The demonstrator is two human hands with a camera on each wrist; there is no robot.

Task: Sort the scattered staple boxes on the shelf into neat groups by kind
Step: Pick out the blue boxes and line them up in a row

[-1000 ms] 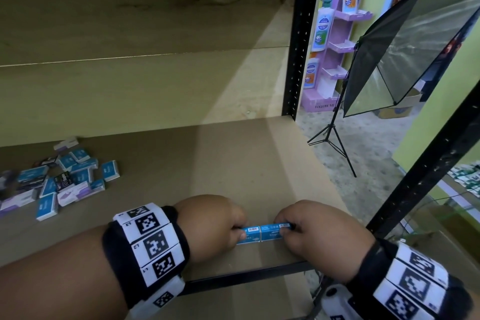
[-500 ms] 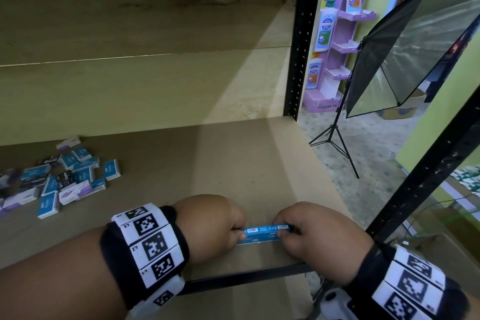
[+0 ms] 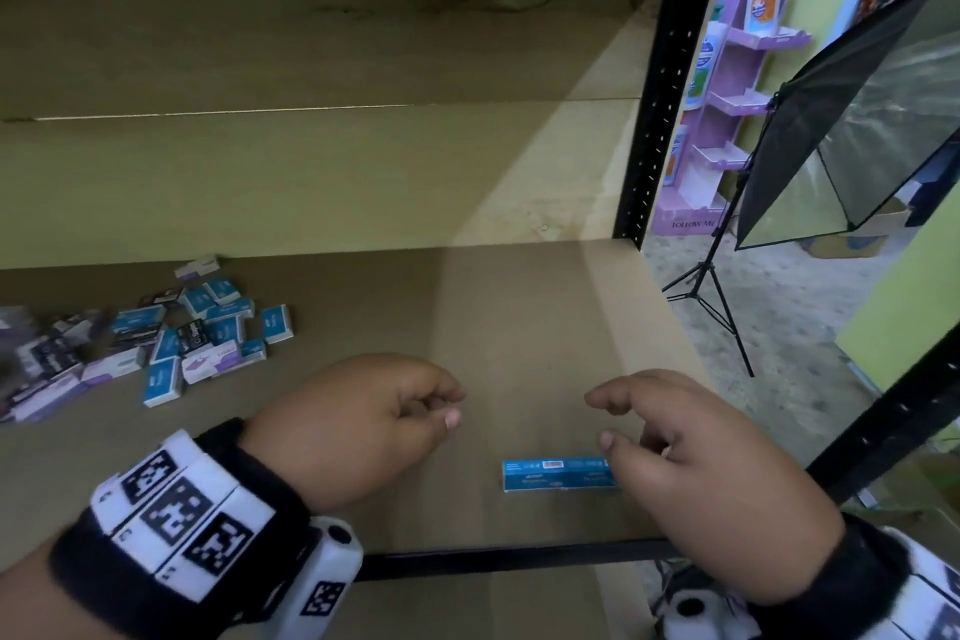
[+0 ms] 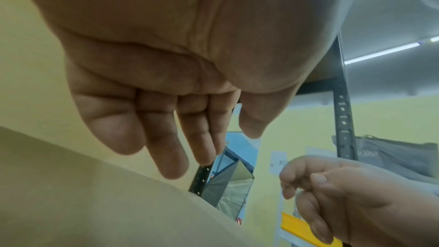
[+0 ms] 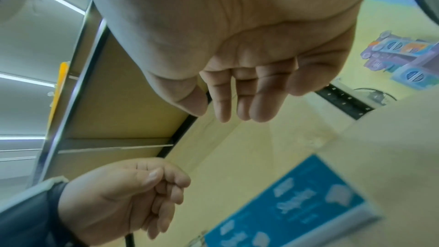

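Near the front edge of the shelf (image 3: 519, 327), a row of blue staple boxes (image 3: 558, 473) stands on edge, barcode strip facing up; how many boxes make up the row cannot be told. Right hand (image 3: 711, 483) hovers over the row's right end, covering that end from above; whether it touches the boxes cannot be told. Its fingers (image 5: 261, 100) are loosely extended and spread, holding nothing. Left hand (image 3: 363, 426) hovers to the left of the row, apart from it, with its fingers (image 4: 171, 147) relaxed and slightly bent, thumb near the fingertips, nothing between them. Both wrists carry black bands with white coded markers.

Well to the left of the row, towards the shelf's back panel, lies a scattered pile of staple boxes (image 3: 156, 343): blue ones, white-and-purple ones and dark ones, mixed and lying at varied angles, some overlapping.

Right of the row, a black perforated upright (image 3: 660, 83) frames the shelf. Beyond the upright stand a purple display stand (image 3: 727, 120) and a softbox on a tripod (image 3: 852, 120).
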